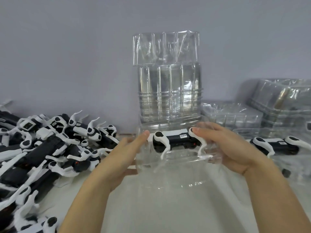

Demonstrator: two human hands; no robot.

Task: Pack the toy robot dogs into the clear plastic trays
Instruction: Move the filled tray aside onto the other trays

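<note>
White table [168,207], grey wall behind. Both hands grip clear tray [171,165] with toy dog [176,139] inside: left hand [124,155] and right hand [223,148], fingers curled on tray edges. Loose dog pile [50,148] left; tall tray stack [168,81] behind; packed trays [277,106] and another dog [277,145] right.

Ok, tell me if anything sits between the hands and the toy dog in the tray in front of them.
Nothing visible does. The left hand and right hand are already at the clear plastic tray, one on each end of the toy robot dog in it. The right thumb touches the dog's white hip.
</note>
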